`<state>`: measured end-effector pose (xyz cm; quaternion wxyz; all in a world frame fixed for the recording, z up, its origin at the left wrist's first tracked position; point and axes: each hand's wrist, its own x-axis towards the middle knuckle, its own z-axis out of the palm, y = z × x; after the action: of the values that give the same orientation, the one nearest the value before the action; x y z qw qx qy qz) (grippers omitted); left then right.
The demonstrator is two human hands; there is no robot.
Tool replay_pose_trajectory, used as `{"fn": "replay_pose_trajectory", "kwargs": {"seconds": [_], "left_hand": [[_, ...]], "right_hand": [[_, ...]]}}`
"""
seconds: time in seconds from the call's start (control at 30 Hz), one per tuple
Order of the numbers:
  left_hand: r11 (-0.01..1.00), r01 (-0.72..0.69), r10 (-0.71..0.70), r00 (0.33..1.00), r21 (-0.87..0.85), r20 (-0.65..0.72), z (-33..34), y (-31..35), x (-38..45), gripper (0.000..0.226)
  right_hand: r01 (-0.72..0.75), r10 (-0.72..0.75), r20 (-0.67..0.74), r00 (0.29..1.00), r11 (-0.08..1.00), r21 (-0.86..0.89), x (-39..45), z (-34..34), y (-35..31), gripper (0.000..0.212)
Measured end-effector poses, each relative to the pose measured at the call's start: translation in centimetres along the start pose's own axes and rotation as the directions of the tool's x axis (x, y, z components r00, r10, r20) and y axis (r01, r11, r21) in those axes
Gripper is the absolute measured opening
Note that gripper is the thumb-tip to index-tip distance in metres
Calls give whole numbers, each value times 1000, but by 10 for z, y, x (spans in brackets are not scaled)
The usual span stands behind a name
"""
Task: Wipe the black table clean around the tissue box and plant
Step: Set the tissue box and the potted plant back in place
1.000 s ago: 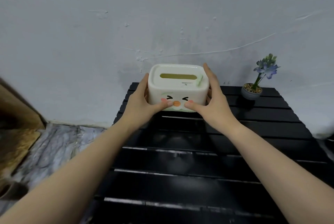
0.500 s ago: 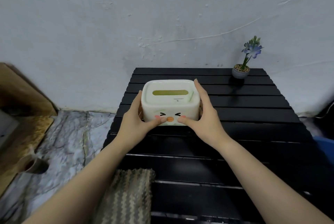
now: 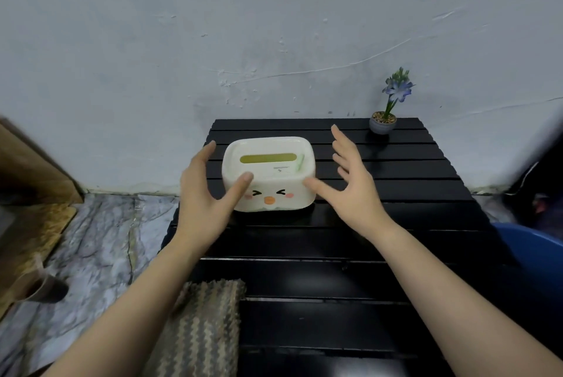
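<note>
A cream tissue box [image 3: 274, 169] with a cartoon face and a green slot rests on the black slatted table [image 3: 380, 242], towards its back left. My left hand [image 3: 204, 197] is open beside the box's left end, thumb near its front top edge. My right hand [image 3: 353, 184] is open just right of the box, fingers spread and apart from it. A small grey pot with a blue-flowered plant [image 3: 387, 111] stands at the table's back right corner. A zigzag-patterned cloth [image 3: 201, 334] lies on the near left of the table, partly under my left forearm.
A pale wall runs right behind the table. Marble-patterned floor [image 3: 91, 254] lies to the left, with a brown board [image 3: 27, 169] leaning there. A blue tub [image 3: 533, 251] sits past the table's right edge.
Both hands carried the tissue box towards me, set it on the table and let go; the fingers now stand spread beside it. The view has tilted down, showing the cloth.
</note>
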<state>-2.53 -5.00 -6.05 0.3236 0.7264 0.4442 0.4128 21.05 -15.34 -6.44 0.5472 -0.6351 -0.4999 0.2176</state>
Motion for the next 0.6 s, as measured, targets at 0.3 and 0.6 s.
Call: {"fn": "replay_pose_trajectory", "kwargs": {"seconds": [0.3, 0.6], "left_hand": [[883, -470, 469, 881, 4, -58, 85, 106, 0, 18], [877, -439, 332, 847, 195, 415, 203, 96, 3, 29]], "right_hand": [[15, -111, -256, 960, 937, -350, 30, -84, 12, 25], [-210, 182, -113, 977, 701, -682, 117, -126, 67, 51]]}}
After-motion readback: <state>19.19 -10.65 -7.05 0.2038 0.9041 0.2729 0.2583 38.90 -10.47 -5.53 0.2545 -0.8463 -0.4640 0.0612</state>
